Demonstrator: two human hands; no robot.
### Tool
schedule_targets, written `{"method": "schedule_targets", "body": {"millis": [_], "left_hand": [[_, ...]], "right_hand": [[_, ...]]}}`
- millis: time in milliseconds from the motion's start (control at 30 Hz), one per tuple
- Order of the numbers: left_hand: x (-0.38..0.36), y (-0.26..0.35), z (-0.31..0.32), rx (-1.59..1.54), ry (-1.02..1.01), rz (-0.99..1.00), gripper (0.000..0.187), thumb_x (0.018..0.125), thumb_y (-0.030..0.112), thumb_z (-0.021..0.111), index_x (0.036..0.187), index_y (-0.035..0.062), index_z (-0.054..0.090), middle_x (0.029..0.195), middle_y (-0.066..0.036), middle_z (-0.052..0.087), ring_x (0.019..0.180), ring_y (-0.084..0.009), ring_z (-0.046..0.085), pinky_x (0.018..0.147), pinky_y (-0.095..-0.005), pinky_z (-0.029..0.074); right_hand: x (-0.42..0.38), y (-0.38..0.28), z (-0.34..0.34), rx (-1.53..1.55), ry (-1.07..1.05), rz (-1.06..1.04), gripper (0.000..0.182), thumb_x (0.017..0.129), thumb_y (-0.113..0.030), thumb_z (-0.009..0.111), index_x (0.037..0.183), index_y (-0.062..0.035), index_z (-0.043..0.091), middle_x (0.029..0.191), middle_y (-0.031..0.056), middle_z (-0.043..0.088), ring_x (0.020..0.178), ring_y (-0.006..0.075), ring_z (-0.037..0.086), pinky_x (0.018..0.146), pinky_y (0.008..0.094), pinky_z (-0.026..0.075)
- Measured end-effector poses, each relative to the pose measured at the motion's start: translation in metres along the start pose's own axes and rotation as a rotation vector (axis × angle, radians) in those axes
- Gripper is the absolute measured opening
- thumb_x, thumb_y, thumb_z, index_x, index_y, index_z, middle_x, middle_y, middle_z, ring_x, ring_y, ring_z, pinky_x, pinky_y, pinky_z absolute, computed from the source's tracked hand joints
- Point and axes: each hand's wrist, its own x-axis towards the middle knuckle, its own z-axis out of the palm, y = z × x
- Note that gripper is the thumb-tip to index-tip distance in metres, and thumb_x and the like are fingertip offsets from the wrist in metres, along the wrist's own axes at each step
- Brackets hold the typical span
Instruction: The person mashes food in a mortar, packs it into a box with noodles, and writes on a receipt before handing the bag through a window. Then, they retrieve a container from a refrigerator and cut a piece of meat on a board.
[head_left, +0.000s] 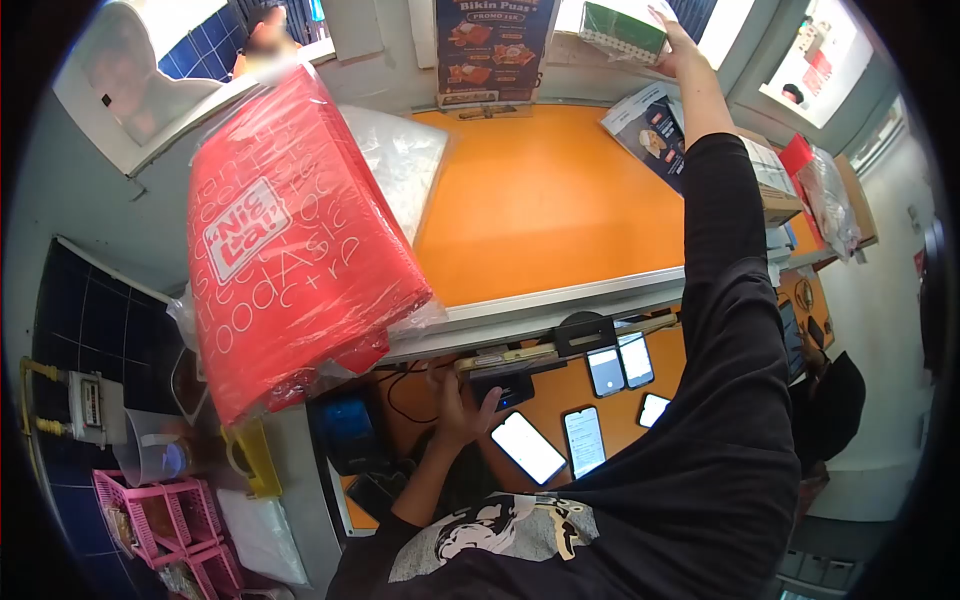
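My right hand point(681, 48) is stretched far forward to the window opening, its fingers closed on a green and white box point(622, 30). Lower down, below the counter's front edge, my left hand point(462, 412) is raised with thumb and fingers apart and nothing visible in it. Beside its thumb sits a small dark device point(503, 391). Several phones lie on the lower orange shelf, among them one with a blank white screen point(528, 447) and one showing lines of text point(584, 440).
A large red plastic-wrapped pack point(300, 240) overhangs the left of the orange counter point(550, 210). Behind stands a promo menu board point(493, 50); a leaflet point(650, 130) lies right. Pink baskets point(170, 515) are lower left. Another person point(835, 405) is at the right, and one outside the window.
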Motion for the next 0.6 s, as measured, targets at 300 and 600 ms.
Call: {"method": "schedule_targets", "body": {"millis": [300,600], "left_hand": [[0.000,0.001,0.001,0.047,0.023,0.042,0.053,0.075,0.014,0.067,0.116,-0.0057,0.041,0.108,-0.018,0.053,0.103,-0.0281,0.043,0.093,-0.0391,0.027],[0.006,0.017,-0.004,0.076,0.007,0.041,0.064,0.076,0.023,0.066,0.123,-0.0069,0.035,0.103,-0.014,0.061,0.107,-0.0235,0.050,0.101,-0.0431,0.009]], "right_hand": [[0.005,0.011,-0.009,0.111,0.009,0.040,0.078,0.071,-0.040,0.072,0.129,-0.0023,0.035,0.128,0.0220,0.038,0.112,0.0340,0.047,0.089,0.0468,0.046],[0.016,0.014,-0.018,0.035,-0.071,-0.009,0.090,0.075,-0.056,0.058,0.137,-0.0008,0.023,0.136,0.0259,0.028,0.120,0.0361,0.037,0.093,0.0521,0.037]]}}
